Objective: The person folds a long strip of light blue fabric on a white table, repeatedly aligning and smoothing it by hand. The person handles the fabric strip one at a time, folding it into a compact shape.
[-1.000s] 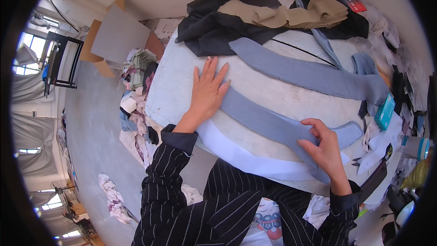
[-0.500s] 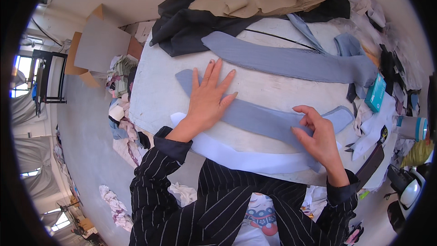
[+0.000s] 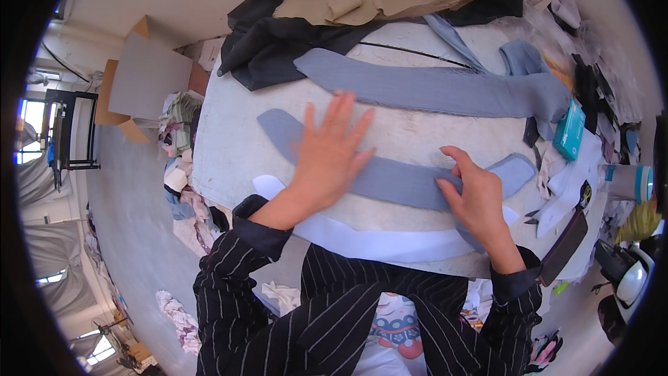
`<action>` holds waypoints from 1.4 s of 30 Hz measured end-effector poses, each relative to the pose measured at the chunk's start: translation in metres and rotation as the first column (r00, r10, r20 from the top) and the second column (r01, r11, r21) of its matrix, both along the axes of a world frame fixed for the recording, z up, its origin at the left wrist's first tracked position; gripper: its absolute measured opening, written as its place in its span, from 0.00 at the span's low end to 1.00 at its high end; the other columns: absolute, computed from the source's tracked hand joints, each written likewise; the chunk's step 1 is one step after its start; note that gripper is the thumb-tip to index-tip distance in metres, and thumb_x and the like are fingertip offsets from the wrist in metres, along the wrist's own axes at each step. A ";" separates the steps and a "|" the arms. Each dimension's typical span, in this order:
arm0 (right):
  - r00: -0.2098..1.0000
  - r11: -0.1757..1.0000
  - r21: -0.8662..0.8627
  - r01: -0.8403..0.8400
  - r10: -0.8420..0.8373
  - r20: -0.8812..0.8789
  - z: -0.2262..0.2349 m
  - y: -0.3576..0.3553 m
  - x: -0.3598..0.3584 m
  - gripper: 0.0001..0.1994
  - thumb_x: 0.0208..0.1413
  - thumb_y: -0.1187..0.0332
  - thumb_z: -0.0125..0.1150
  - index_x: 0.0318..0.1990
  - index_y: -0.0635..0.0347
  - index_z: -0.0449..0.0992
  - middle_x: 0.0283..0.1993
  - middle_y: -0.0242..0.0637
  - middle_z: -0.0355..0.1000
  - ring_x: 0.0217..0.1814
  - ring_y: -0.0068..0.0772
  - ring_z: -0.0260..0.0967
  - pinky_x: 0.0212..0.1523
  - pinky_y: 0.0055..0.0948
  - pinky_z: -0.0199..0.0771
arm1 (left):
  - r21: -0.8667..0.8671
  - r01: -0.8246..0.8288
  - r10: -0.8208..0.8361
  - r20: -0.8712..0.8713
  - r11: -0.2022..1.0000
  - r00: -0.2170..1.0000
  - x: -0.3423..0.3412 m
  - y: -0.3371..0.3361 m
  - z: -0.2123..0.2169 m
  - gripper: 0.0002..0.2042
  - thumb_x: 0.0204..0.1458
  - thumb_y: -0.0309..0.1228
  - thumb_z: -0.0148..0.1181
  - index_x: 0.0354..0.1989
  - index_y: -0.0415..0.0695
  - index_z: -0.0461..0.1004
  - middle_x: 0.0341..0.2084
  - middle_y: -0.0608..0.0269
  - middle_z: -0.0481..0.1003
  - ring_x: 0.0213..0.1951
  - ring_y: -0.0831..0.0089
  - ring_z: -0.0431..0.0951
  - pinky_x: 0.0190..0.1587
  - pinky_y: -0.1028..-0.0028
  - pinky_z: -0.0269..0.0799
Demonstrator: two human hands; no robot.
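Observation:
A curved blue-grey fabric strip lies across the near half of the white table. Over its left part my left hand is spread open, palm down, slightly blurred by motion. Near its right part is my right hand, with the index finger bent and the thumb apart from it; nothing shows between them. A white curved strip lies along the front edge of the table, partly under my left wrist. Farther back, a larger pile of blue-grey fabric strips stretches to the right.
Black cloth with stacked beige strips covers the table's far side. At the right are a teal box, fabric scraps, small scissors-like tips and a clear container. Cloth heaps stand left of the table.
My left hand has slid right along the blue-grey strip, uncovering more of its left end. My right hand has shifted slightly left and up. The whole view has moved a little.

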State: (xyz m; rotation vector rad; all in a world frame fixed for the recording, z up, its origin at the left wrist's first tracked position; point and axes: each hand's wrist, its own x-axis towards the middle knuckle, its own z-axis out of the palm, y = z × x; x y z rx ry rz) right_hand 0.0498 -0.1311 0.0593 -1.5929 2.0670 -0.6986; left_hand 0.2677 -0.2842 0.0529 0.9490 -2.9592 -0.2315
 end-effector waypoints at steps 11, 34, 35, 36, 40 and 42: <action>0.995 0.997 0.078 0.026 -0.033 0.091 0.016 0.028 -0.043 0.29 0.43 0.73 0.69 0.57 0.52 0.71 0.27 0.36 0.69 0.27 0.36 0.69 0.31 0.30 0.69 | 0.132 0.287 -0.280 -0.073 0.949 0.957 -0.053 0.035 -0.020 0.37 0.56 0.57 0.48 0.70 0.49 0.55 0.72 0.53 0.45 0.73 0.59 0.42 0.71 0.48 0.29; 0.990 0.991 0.008 0.131 -0.130 -0.053 0.003 0.030 -0.067 0.25 0.46 0.69 0.69 0.54 0.51 0.72 0.31 0.40 0.75 0.32 0.46 0.75 0.33 0.37 0.72 | 0.164 0.464 -0.433 -0.195 0.870 0.880 -0.107 0.074 -0.021 0.37 0.57 0.52 0.51 0.70 0.44 0.53 0.72 0.52 0.46 0.73 0.61 0.42 0.71 0.47 0.28; 0.990 0.989 0.024 0.143 -0.142 -0.017 0.006 0.033 -0.073 0.25 0.46 0.70 0.69 0.54 0.51 0.72 0.31 0.40 0.74 0.32 0.44 0.74 0.34 0.35 0.72 | 0.157 0.459 -0.431 -0.180 0.875 0.884 -0.107 0.074 -0.025 0.37 0.57 0.53 0.51 0.70 0.44 0.53 0.72 0.52 0.46 0.73 0.60 0.42 0.71 0.47 0.28; 0.988 0.987 0.041 0.154 -0.155 0.018 0.010 0.038 -0.081 0.25 0.46 0.71 0.68 0.55 0.52 0.72 0.31 0.39 0.74 0.31 0.41 0.74 0.34 0.33 0.72 | 0.151 0.453 -0.429 -0.165 0.879 0.888 -0.107 0.073 -0.027 0.37 0.57 0.53 0.51 0.70 0.44 0.52 0.72 0.52 0.46 0.73 0.60 0.42 0.71 0.47 0.28; 0.905 0.951 0.040 0.308 -0.305 0.298 0.009 0.061 -0.112 0.25 0.46 0.74 0.67 0.56 0.55 0.73 0.31 0.36 0.70 0.31 0.31 0.69 0.36 0.27 0.71 | 0.162 0.461 -0.434 -0.175 0.873 0.884 -0.109 0.072 -0.024 0.37 0.58 0.54 0.48 0.70 0.45 0.52 0.72 0.51 0.46 0.73 0.60 0.42 0.71 0.47 0.28; 0.893 0.939 0.014 0.344 -0.332 0.303 0.007 0.062 -0.112 0.25 0.46 0.75 0.67 0.55 0.57 0.73 0.31 0.34 0.69 0.31 0.29 0.67 0.37 0.25 0.70 | 0.157 0.459 -0.437 -0.157 0.875 0.886 -0.108 0.072 -0.022 0.36 0.58 0.54 0.46 0.71 0.47 0.52 0.71 0.51 0.46 0.73 0.59 0.42 0.71 0.47 0.28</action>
